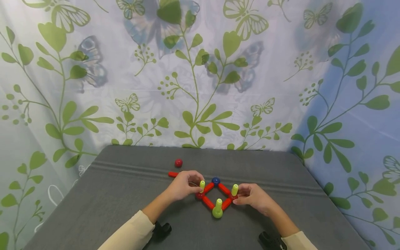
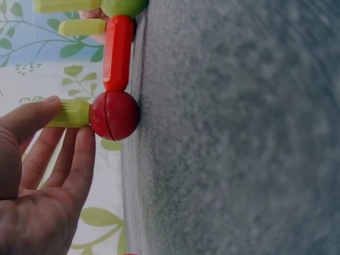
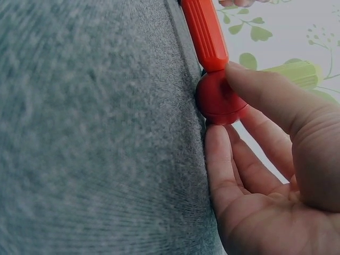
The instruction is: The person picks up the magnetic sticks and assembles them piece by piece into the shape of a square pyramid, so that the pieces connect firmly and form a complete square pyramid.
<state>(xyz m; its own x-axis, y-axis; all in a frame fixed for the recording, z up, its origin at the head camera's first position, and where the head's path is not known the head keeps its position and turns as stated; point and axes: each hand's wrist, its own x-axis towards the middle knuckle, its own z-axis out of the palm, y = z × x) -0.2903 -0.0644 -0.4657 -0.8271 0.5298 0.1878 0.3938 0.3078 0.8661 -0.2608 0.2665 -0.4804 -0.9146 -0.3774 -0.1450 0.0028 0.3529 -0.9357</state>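
Four red rods, such as the front-left rod (image 1: 208,202), join corner balls into a diamond on the grey surface. A blue ball (image 1: 216,181) is at the far corner, a green ball (image 1: 217,212) nearest, red balls at the sides. Yellow-green rods stand upright on the green and both red balls. My left hand (image 1: 184,185) pinches the left upright rod (image 2: 73,113) above its red ball (image 2: 115,116). With thumb and fingertips, my right hand (image 1: 254,198) grips the right red ball (image 3: 219,96), beside its upright rod (image 3: 297,74).
A loose red ball (image 1: 178,163) lies behind the left hand, with a red rod (image 1: 173,174) partly hidden by that hand. A patterned curtain (image 1: 200,86) hangs behind the grey table (image 1: 131,177).
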